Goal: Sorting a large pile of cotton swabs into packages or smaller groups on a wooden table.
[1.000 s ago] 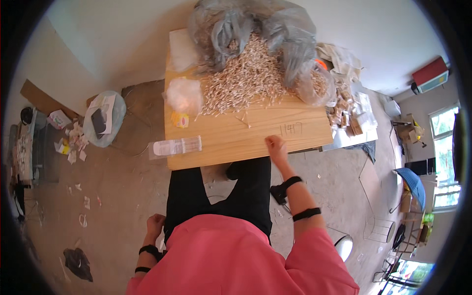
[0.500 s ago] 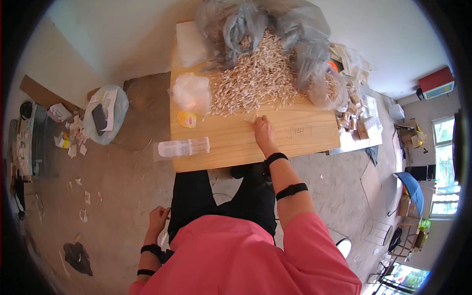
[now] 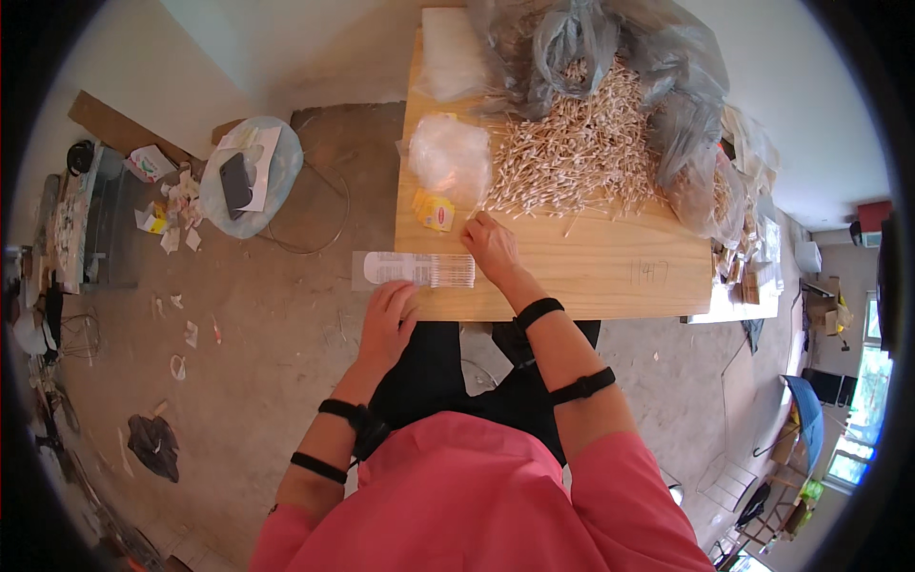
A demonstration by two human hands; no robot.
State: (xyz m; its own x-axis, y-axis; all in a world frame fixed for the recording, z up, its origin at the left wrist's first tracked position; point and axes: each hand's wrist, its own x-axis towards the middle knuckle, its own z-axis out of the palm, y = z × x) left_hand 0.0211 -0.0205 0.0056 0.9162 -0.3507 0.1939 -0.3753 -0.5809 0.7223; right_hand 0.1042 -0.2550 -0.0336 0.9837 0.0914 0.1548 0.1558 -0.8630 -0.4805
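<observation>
A flat clear packet (image 3: 405, 270) lies near the front left of the wooden table, with a white card in it and a row of cotton swabs (image 3: 453, 271) at its right end. My left hand (image 3: 389, 319) rests at the packet's lower edge, fingers stretched out. Just above the swab row, my right hand (image 3: 494, 250) has its fingers bent together; whatever they hold is too small to make out. Small yellow cards (image 3: 435, 211) lie just left of its fingertips. Behind it spreads a large heap of loose cotton swabs (image 3: 581, 153).
Grey plastic bags (image 3: 681, 67) surround the back of the heap. A pile of clear plastic sleeves (image 3: 448, 157) sits at the table's left. A lined bin (image 3: 286, 181) with a phone (image 3: 235, 186) on it stands further left. Packed bundles (image 3: 748, 272) lie beyond the table's right end.
My left hand has come up from beside my leg to the packet. My right hand has shifted left, from the front of the heap toward the yellow cards. The view has turned left.
</observation>
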